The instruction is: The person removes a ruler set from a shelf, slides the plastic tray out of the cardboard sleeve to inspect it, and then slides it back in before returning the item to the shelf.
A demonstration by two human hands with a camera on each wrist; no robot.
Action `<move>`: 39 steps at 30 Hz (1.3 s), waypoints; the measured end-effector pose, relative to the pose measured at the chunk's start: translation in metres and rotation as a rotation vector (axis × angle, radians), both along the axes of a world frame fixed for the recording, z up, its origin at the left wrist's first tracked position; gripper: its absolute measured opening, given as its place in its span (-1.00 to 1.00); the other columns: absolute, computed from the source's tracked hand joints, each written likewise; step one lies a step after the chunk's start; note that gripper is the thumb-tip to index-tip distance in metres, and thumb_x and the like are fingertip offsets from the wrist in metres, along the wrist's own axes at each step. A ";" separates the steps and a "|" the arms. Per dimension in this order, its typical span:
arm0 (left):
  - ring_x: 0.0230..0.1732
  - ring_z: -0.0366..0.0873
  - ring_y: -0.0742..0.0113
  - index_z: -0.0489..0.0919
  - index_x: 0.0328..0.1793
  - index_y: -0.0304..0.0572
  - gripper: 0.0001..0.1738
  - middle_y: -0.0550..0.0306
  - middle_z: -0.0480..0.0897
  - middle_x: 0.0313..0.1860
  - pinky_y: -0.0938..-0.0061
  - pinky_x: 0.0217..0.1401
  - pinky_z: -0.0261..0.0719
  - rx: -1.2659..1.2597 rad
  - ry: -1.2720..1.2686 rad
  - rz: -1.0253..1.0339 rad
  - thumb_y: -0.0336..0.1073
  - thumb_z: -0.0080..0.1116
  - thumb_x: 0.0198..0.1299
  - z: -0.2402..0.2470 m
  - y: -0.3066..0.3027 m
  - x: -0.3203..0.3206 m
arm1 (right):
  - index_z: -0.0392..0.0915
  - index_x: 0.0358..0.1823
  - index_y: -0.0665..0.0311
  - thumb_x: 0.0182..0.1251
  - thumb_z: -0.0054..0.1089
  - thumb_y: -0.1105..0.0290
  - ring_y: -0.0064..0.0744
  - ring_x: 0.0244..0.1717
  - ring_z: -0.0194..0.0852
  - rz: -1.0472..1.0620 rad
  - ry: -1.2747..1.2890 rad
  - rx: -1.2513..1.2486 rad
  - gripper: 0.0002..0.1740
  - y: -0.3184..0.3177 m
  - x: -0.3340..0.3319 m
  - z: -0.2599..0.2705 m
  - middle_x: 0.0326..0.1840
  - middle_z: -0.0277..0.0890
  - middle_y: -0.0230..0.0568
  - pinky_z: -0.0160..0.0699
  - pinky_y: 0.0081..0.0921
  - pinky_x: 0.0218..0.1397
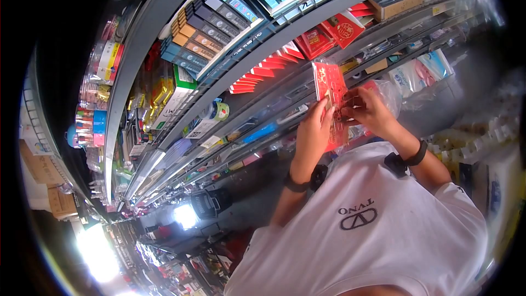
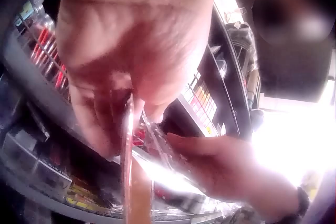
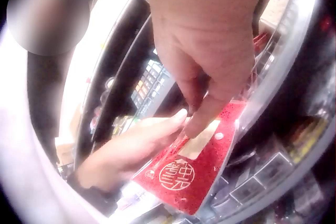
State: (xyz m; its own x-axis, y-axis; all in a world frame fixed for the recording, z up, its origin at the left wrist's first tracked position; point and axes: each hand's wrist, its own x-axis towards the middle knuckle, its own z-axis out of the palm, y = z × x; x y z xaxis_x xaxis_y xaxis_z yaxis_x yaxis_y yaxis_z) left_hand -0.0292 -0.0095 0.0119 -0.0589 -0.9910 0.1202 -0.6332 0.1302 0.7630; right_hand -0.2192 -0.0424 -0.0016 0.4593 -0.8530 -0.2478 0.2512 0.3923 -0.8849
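Note:
A red envelope packet (image 1: 329, 77) with gold print, in a clear plastic sleeve, is held up in front of the chest. My left hand (image 1: 315, 137) grips one side, thumb over the face. At the other edge my right hand (image 1: 372, 112) pinches the packet with thumb and curled fingers. From the right wrist, the red face (image 3: 215, 155) shows a round gold emblem and a pale gold strip beneath the fingertips. In the left wrist view the packet is nearly edge-on, with loose clear plastic (image 2: 163, 148) between the hands.
A wire-edged shelf (image 1: 235, 60) runs past the hands, with rows of small boxes (image 1: 208, 24) and fanned red envelopes (image 1: 263, 71). More red packets (image 1: 318, 41) lie near the held one. A white package (image 1: 416, 74) sits lower right. A dark crate (image 1: 211, 203) stands on the floor.

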 end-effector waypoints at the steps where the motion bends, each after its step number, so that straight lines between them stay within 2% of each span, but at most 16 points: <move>1: 0.08 0.61 -0.24 0.53 0.27 -0.29 -0.61 -0.21 0.63 0.09 0.13 0.03 0.60 -0.009 -0.012 0.000 -0.19 0.11 0.45 0.000 -0.002 0.000 | 0.33 0.24 0.37 0.47 0.13 0.60 -0.33 0.06 0.62 0.021 0.023 -0.005 -0.63 0.000 0.002 0.000 0.02 0.49 -0.14 0.81 -0.28 0.08; 8: 0.06 0.60 -0.23 0.51 0.29 -0.31 -0.62 -0.20 0.62 0.08 0.13 0.03 0.59 -0.059 -0.037 -0.031 -0.27 0.08 0.45 -0.003 -0.009 0.000 | 0.29 0.36 0.35 0.50 0.16 0.51 -0.35 0.06 0.63 0.040 0.071 -0.014 -0.53 0.002 0.006 -0.004 0.06 0.52 -0.14 0.81 -0.29 0.09; 14: 0.05 0.59 -0.24 0.51 0.29 -0.36 -0.63 -0.23 0.61 0.05 0.13 0.04 0.57 -0.107 -0.005 -0.077 -0.38 0.06 0.42 -0.004 -0.008 -0.001 | 0.28 0.36 0.35 0.51 0.20 0.36 -0.40 0.06 0.63 0.014 0.038 -0.021 -0.50 0.002 0.010 -0.002 0.08 0.53 -0.20 0.81 -0.32 0.04; 18: 0.05 0.57 -0.27 0.53 0.26 -0.37 -0.66 -0.23 0.61 0.04 0.12 0.04 0.57 -0.100 0.044 -0.089 -0.39 0.08 0.42 -0.005 -0.009 0.001 | 0.31 0.32 0.36 0.51 0.20 0.35 -0.41 0.03 0.64 0.037 0.026 -0.020 -0.54 0.000 0.010 0.000 0.04 0.55 -0.22 0.81 -0.34 0.03; 21: 0.01 0.65 -0.09 0.54 0.30 -0.34 -0.63 -0.22 0.63 0.09 0.26 0.06 0.59 -0.094 0.051 -0.098 -0.38 0.10 0.42 -0.009 -0.008 0.002 | 0.35 0.28 0.36 0.51 0.21 0.35 -0.42 0.02 0.64 0.031 0.048 -0.034 -0.57 0.000 0.010 0.000 0.00 0.56 -0.24 0.81 -0.35 0.02; 24: -0.03 0.65 0.26 0.53 0.35 -0.30 -0.59 -0.14 0.65 0.16 0.43 0.07 0.56 0.177 0.290 -0.010 -0.39 0.13 0.41 0.002 -0.005 0.007 | 0.39 0.24 0.35 0.51 0.21 0.36 -0.43 0.02 0.64 -0.030 0.084 -0.114 -0.61 -0.003 0.007 -0.010 -0.02 0.58 -0.25 0.80 -0.38 -0.01; 25: -0.03 0.55 0.53 0.53 0.40 -0.24 -0.55 0.04 0.67 0.22 0.56 0.07 0.52 0.092 0.411 -0.031 -0.43 0.16 0.39 -0.006 -0.006 0.014 | 0.40 0.22 0.35 0.50 0.22 0.36 -0.44 0.02 0.65 -0.071 0.105 -0.144 -0.62 -0.006 0.002 -0.015 -0.01 0.58 -0.25 0.79 -0.40 -0.02; 27: 0.05 0.54 0.56 0.55 0.39 -0.25 -0.56 0.13 0.66 0.23 0.57 0.14 0.52 0.161 0.516 0.027 -0.45 0.16 0.40 -0.005 -0.007 0.028 | 0.42 0.21 0.34 0.50 0.22 0.34 -0.45 0.00 0.65 -0.128 0.109 -0.134 -0.63 -0.010 -0.004 -0.016 -0.01 0.59 -0.24 0.77 -0.44 -0.05; 29: 0.11 0.55 0.53 0.54 0.40 -0.26 -0.55 0.12 0.63 0.27 0.54 0.21 0.52 0.195 0.713 0.020 -0.45 0.17 0.40 -0.006 -0.007 0.041 | 0.43 0.20 0.34 0.50 0.23 0.33 -0.47 -0.03 0.66 -0.162 0.076 -0.051 -0.63 -0.012 -0.011 -0.006 -0.01 0.60 -0.24 0.75 -0.47 -0.07; 30: 0.14 0.55 0.51 0.53 0.41 -0.26 -0.55 0.11 0.61 0.29 0.53 0.24 0.52 0.212 0.811 0.015 -0.46 0.17 0.40 -0.006 -0.007 0.045 | 0.43 0.21 0.34 0.49 0.23 0.31 -0.49 -0.07 0.67 -0.213 -0.066 0.003 -0.62 -0.008 -0.007 0.007 -0.02 0.60 -0.26 0.73 -0.50 -0.07; 33: 0.20 0.56 0.40 0.46 0.45 -0.28 -0.50 0.05 0.59 0.30 0.44 0.31 0.54 0.229 1.029 -0.012 -0.47 0.19 0.39 -0.003 -0.007 0.048 | 0.44 0.20 0.33 0.49 0.23 0.32 -0.50 -0.06 0.67 -0.180 0.018 -0.054 -0.62 -0.009 -0.010 0.015 -0.02 0.60 -0.29 0.74 -0.48 -0.05; 34: 0.22 0.58 0.34 0.29 0.56 -0.24 -0.35 -0.01 0.58 0.29 0.40 0.31 0.54 0.289 1.045 -0.014 -0.48 0.21 0.38 -0.007 -0.007 0.053 | 0.43 0.20 0.33 0.49 0.24 0.32 -0.50 -0.06 0.66 -0.155 0.038 -0.076 -0.62 -0.010 -0.011 0.013 -0.01 0.60 -0.30 0.75 -0.47 -0.05; 36: 0.22 0.58 0.34 0.19 0.61 -0.22 -0.29 -0.07 0.59 0.27 0.40 0.32 0.53 0.247 1.058 -0.026 -0.49 0.19 0.38 -0.005 -0.007 0.049 | 0.42 0.21 0.32 0.48 0.24 0.32 -0.51 -0.06 0.66 -0.104 0.079 -0.120 -0.62 -0.011 -0.012 0.008 -0.01 0.59 -0.32 0.76 -0.45 -0.04; 39: 0.20 0.58 0.34 0.08 0.65 -0.19 -0.23 -0.11 0.60 0.25 0.41 0.31 0.53 0.239 1.025 -0.062 -0.50 0.17 0.39 0.000 -0.009 0.043 | 0.39 0.22 0.31 0.48 0.25 0.33 -0.51 -0.06 0.65 -0.076 0.004 -0.075 -0.60 -0.009 -0.010 0.006 -0.01 0.58 -0.31 0.77 -0.44 -0.03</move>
State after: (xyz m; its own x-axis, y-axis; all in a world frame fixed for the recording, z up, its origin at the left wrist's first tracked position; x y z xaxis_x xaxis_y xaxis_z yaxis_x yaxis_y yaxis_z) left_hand 0.0138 -0.0180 0.0123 -0.0907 -0.9943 -0.0567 0.3324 -0.0839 0.9394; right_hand -0.2291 -0.0514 0.0041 0.3920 -0.9015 -0.1832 0.2740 0.3046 -0.9122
